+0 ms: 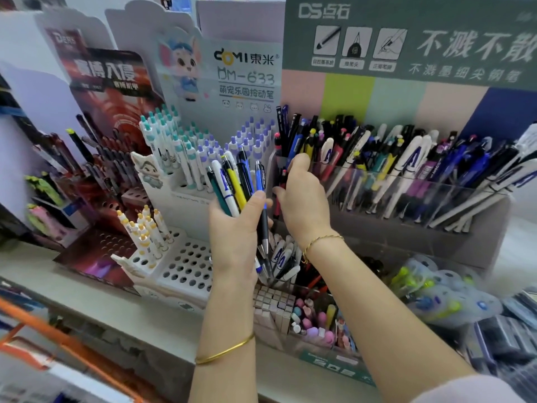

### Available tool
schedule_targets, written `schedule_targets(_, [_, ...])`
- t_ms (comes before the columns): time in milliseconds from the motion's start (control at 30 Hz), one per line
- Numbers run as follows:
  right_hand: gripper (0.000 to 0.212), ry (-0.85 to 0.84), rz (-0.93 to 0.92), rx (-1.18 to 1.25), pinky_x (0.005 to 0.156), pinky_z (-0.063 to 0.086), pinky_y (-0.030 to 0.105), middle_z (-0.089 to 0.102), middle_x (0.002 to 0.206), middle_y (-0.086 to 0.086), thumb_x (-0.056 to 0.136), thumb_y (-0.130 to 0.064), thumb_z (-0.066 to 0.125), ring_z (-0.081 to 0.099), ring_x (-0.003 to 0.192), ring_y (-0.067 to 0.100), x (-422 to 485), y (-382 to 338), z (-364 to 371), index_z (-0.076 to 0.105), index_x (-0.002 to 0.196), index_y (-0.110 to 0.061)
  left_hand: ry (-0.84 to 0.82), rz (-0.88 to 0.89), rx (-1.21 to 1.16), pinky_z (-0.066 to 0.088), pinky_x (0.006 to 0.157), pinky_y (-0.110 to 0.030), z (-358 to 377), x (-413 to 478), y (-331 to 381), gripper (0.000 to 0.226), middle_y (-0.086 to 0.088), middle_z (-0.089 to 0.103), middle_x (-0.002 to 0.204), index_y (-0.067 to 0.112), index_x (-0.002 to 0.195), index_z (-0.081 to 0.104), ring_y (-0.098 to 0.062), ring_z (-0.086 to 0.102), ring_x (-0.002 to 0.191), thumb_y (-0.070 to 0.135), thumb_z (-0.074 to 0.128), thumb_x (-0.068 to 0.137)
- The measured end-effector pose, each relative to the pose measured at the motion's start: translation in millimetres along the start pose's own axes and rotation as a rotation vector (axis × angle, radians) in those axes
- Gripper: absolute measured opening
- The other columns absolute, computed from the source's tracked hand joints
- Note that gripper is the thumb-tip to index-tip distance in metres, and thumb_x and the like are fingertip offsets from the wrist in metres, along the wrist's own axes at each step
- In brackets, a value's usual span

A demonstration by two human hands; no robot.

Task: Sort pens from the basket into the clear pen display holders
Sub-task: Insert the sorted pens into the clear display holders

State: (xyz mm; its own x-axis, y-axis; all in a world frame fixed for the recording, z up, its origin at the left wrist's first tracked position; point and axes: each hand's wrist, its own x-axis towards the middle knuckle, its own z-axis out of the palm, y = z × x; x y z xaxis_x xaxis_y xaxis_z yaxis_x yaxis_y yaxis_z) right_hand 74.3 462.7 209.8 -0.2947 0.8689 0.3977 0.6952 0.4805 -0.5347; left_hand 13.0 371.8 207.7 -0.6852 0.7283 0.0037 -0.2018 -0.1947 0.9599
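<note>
On the shelf (72,274), the clear holder (436,199) stands far right, packed with pens. Left of it sits a holed stand (189,269) with pens in its far rows, and further left another stand (96,251). The left hand (235,237) holds a bunch of pens (232,181) before the holed stand. The right hand (305,199) is just right of it, at the holder's left end. Nearer lies a tray (334,362) of erasers.
</note>
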Motion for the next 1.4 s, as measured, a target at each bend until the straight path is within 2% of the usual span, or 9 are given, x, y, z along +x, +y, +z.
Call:
schedule_targets(200, [0.018,0.025,0.006,-0.023,0.062,0.051,0.042,0.065,0.085,0.012,0.094,-0.002,0.052,0.062,0.074,0.032,-3,7,12,0.044,0.110,-0.005,-0.012,-0.020,-0.017,0.049,0.065,-0.038,-5,2,-4,0.034,-0.012,0.072,0.092,0.008,0.116,0.057,-0.020,0.062,0.072,0.021,0.069,0.087])
schedule_targets(600, [0.007,-0.001,0.018,-0.014,0.062,0.050,0.038,0.063,0.086,0.014,0.095,0.000,0.047,0.059,0.074,0.031,-5,3,15,0.049,0.101,-0.002,-0.026,-0.031,-0.005,0.050,0.068,-0.037,-10,0,-10,0.032,-0.013,0.071,0.098,0.013,0.114,0.058,-0.019,0.064,0.078,0.021,0.070,0.086])
schedule_targets(833, [0.011,0.090,0.051,0.253,0.071,0.055,0.038,0.063,0.086,0.005,0.097,-0.007,0.049,0.063,0.079,0.022,-16,7,-5,0.060,0.100,-0.006,-0.054,-0.044,0.014,0.055,0.074,-0.035,-9,-4,-16,0.029,-0.004,0.074,0.090,0.017,0.114,0.058,-0.014,0.066,0.078,0.019,0.069,0.088])
schedule_targets(933, [0.019,-0.086,0.162,0.599,0.053,0.054,0.027,0.061,0.071,0.001,0.098,-0.025,0.053,0.063,0.053,0.008,-22,-3,-23,0.061,0.085,-0.013,-0.063,-0.040,0.031,0.056,0.077,-0.030,-6,-5,-18,0.029,0.000,0.071,0.095,0.020,0.112,0.057,-0.013,0.069,0.087,0.019,0.071,0.086])
schedule_targets(1033, [0.015,-0.305,0.212,0.684,0.042,0.039,0.012,0.056,0.064,-0.003,0.096,-0.022,0.057,0.051,0.038,-0.004,-26,-8,-34,0.064,0.097,-0.009,-0.085,-0.038,0.036,0.056,0.082,-0.030,-3,-7,-19,0.035,-0.001,0.070,0.103,0.019,0.118,0.056,-0.013,0.068,0.095,0.019,0.071,0.086])
schedule_targets(1100, [0.010,-0.212,0.235,0.762,0.043,0.037,0.008,0.059,0.068,-0.001,0.095,-0.014,0.056,0.051,0.044,-0.003,-23,-7,-36,0.063,0.100,-0.007,-0.043,-0.035,0.062,0.056,0.081,-0.028,-2,-6,-21,0.036,-0.001,0.069,0.100,0.015,0.121,0.053,-0.010,0.068,0.090,0.020,0.068,0.088])
schedule_targets(1233, [0.003,0.279,0.091,0.648,0.061,0.049,0.022,0.061,0.084,-0.005,0.095,-0.016,0.055,0.058,0.071,0.008,-14,-1,-35,0.056,0.098,-0.017,0.072,-0.037,0.086,0.052,0.058,-0.025,-9,0,-24,0.029,-0.002,0.068,0.082,0.014,0.116,0.048,-0.009,0.060,0.061,0.017,0.063,0.092])
schedule_targets(1333, [0.008,0.323,-0.028,0.435,0.064,0.043,0.015,0.054,0.080,-0.013,0.096,-0.014,0.055,0.053,0.069,0.003,-12,-1,-28,0.057,0.103,-0.010,0.067,-0.037,0.110,0.051,0.057,-0.026,-12,-1,-23,0.026,-0.003,0.067,0.086,0.017,0.113,0.048,-0.012,0.057,0.060,0.017,0.063,0.092])
schedule_targets(1400, [0.017,0.266,-0.039,0.327,0.069,0.046,0.022,0.059,0.086,-0.004,0.096,-0.015,0.055,0.055,0.076,0.010,-12,-1,-20,0.058,0.110,-0.006,0.045,-0.019,0.123,0.053,0.057,-0.025,-12,-3,-22,0.021,-0.001,0.061,0.086,0.021,0.104,0.048,-0.011,0.057,0.060,0.016,0.063,0.091])
